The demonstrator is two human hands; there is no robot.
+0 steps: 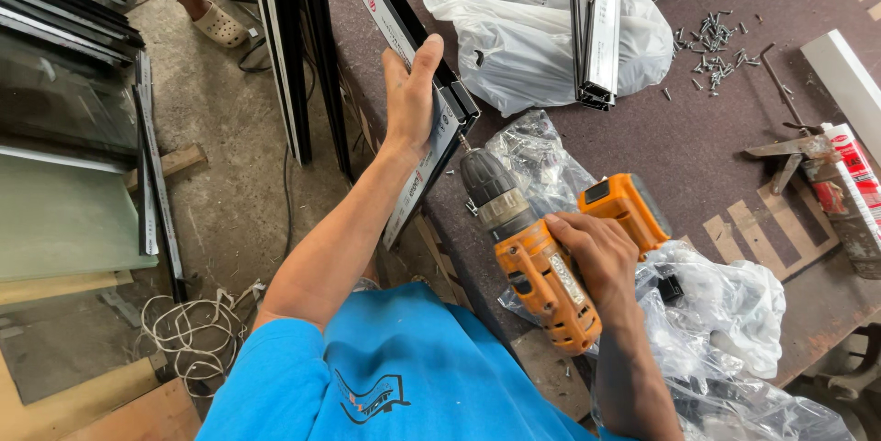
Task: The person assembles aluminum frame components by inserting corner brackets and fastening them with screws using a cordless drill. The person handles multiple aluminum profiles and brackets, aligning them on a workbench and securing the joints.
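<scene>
Orange cordless drill [537, 257] gripped around the handle by right hand [601, 257], fingers wrapped tight, chuck aimed up and left with the bit tip touching the end of a black metal frame bar [424, 101]. Left hand [411, 92] flat against that bar's outer face, fingers stretched upward, thumb hooked over the edge, pressing rather than clenching. Bar slanting along the left edge of a dark brown workbench [697, 147], its lower end hanging past the bench edge toward the floor. Just right of the drill, crumpled clear plastic bags [725, 312] holding small hardware, one partly under the battery pack. Farther up the bench, white plastic bag [541, 28] with a short bundle of silver metal channel pieces [596, 28] lying across it. Scatter of loose screws [711, 42] to the right of that bag, well apart from both hands. Red and white tube [853, 175] near the bench's right edge. More dark frames [294, 46] leaning upright left of the bench, coil of pale cord [188, 331] on the concrete floor, another person's sandalled foot [220, 26] at the top left.
</scene>
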